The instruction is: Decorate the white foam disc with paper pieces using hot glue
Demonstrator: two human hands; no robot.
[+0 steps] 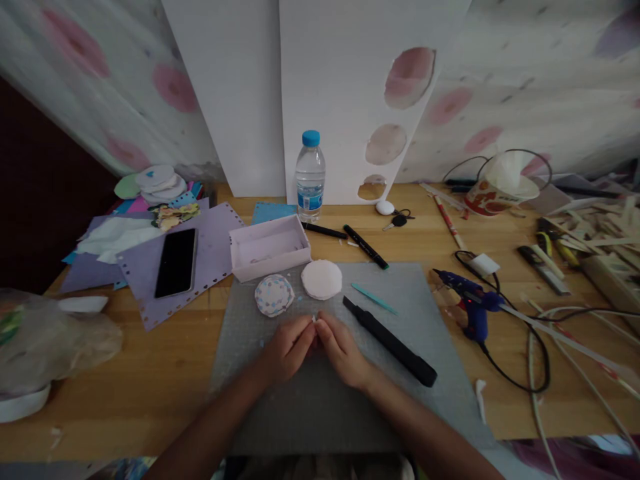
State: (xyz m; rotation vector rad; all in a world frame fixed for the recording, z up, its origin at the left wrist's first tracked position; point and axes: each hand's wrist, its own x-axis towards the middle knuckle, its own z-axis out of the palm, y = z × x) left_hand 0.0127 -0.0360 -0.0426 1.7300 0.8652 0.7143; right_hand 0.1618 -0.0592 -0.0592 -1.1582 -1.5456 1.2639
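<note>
Over the grey cutting mat (280,413), my left hand (289,345) and my right hand (345,350) meet at the fingertips. Both are closed in a pinch on a tiny white piece (315,319), mostly hidden by the fingers and too small to name. Just beyond them lie a white disc (322,279) and a round piece with blue and grey dots (275,295). To the right of my right hand are a black utility knife (390,340) and a thin teal stick (374,299).
An open pale box (270,250) and a water bottle (310,177) stand behind the discs. A phone (176,263) rests on purple paper at left. At right are a blue glue gun (470,300) with its cable, a cutter (543,270) and wood strips. Two markers lie behind the mat.
</note>
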